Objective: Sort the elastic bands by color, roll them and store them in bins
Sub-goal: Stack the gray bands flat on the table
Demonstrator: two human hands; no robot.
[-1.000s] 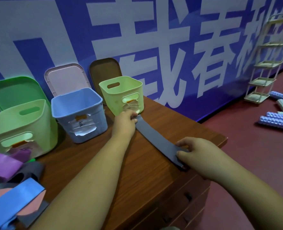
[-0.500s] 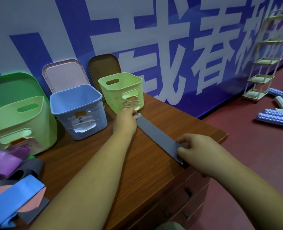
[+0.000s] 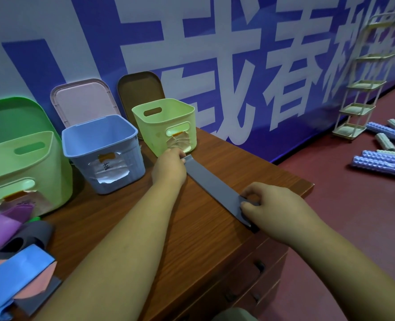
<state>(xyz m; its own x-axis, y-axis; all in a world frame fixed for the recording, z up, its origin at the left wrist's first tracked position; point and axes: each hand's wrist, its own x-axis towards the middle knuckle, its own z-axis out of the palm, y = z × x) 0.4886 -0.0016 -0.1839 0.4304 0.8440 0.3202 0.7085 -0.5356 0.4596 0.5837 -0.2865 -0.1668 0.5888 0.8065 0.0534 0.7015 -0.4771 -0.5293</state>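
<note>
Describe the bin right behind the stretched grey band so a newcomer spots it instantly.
Find the wooden table against the blue banner; three open bins line its back. Take the rightmost, the small yellow-green bin, just beyond the left hand holding the far end of the grey band. Unlike the blue bin and the bigger green bin to its left, it has a brown lid behind it.

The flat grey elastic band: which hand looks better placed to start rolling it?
Probably the right hand: its fingers curl round the near end of the flat grey elastic band, while the left hand holds the far end down beside the small yellow-green plastic bin.
</note>
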